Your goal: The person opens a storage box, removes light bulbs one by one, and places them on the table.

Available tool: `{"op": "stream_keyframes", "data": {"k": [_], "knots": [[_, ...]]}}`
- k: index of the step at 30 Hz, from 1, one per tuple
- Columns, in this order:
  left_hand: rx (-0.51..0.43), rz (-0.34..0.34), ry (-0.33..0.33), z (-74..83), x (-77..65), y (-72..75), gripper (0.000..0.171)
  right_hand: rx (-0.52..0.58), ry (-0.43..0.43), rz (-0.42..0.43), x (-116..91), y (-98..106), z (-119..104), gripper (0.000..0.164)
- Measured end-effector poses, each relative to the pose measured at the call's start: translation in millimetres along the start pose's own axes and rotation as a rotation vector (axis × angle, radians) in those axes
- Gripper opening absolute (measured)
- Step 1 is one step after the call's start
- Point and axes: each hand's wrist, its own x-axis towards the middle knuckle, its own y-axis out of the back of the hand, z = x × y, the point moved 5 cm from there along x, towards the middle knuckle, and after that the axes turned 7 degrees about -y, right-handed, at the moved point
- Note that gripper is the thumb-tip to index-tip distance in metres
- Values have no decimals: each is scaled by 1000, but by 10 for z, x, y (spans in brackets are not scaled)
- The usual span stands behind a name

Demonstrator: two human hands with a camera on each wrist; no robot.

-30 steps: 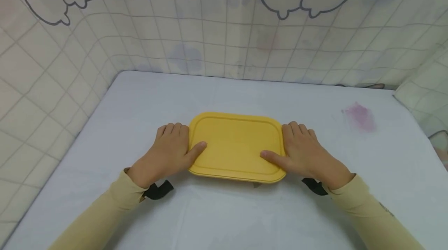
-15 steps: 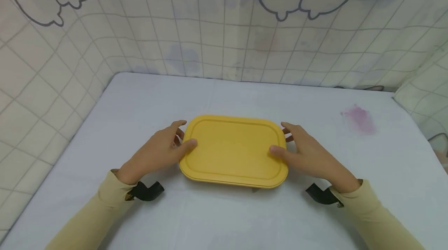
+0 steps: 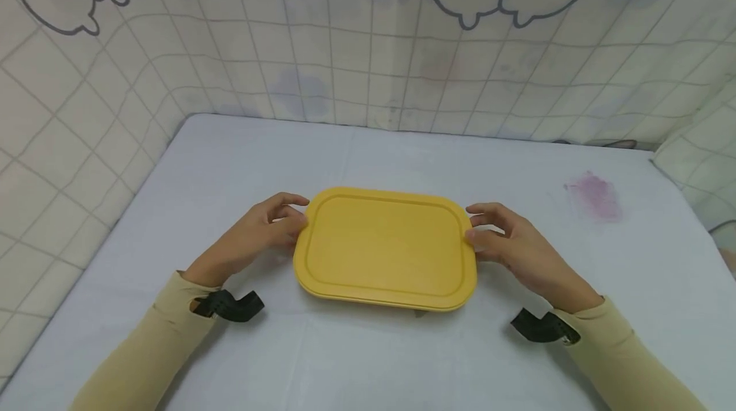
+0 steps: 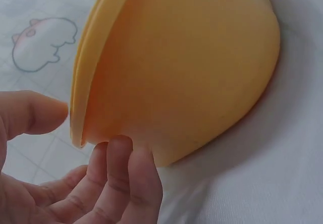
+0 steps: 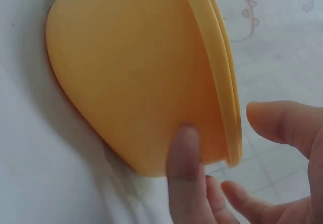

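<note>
A yellow lidded container [image 3: 384, 248], a rounded rectangle from above, stands on the white table between both hands. In the wrist views its smooth side wall [image 4: 186, 67] narrows downward beneath a projecting lid rim [image 5: 219, 77]. My left hand [image 3: 259, 235] is at its left end, the thumb tip by the lid's edge and bent fingertips close to the wall below the rim. At the right end is my right hand [image 3: 512, 245], its thumb apart from the rim in the right wrist view, one finger in front of the wall. The container's inside is hidden by the lid.
The white tabletop [image 3: 368, 360] carries a pink stain [image 3: 597, 197] at the far right. Grid-patterned cloth [image 3: 356, 46] walls the table at the back and sides. Dark straps [image 3: 232, 306] stick out from both sleeve cuffs.
Both thumbs have slid outward off the lid's top to its ends, and the hands have loosened and moved apart. The container sits slightly lower and more to the left in the head view.
</note>
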Motion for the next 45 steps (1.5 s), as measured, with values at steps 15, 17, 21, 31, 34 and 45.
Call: {"op": "stream_keyframes", "data": {"k": [15, 17, 21, 31, 34, 45], "knots": [[-188, -9, 48, -53, -52, 21, 57, 205, 3, -79, 53, -32, 98, 47], [-183, -10, 52, -66, -71, 20, 57, 179, -8, -70, 50, -34, 105, 50], [-182, -10, 40, -68, -78, 19, 55, 111, -20, -40, 39, -6, 110, 56], [-127, -12, 26, -35, -28, 3, 53, 83, -38, -49, 29, 80, 106, 61], [-122, -14, 26, -19, -25, -11, 51, 89, -38, -61, 21, 90, 104, 60], [-86, -2, 28, 22, 4, 4, 52, 89, -19, -62, 17, 110, 89, 60]]}}
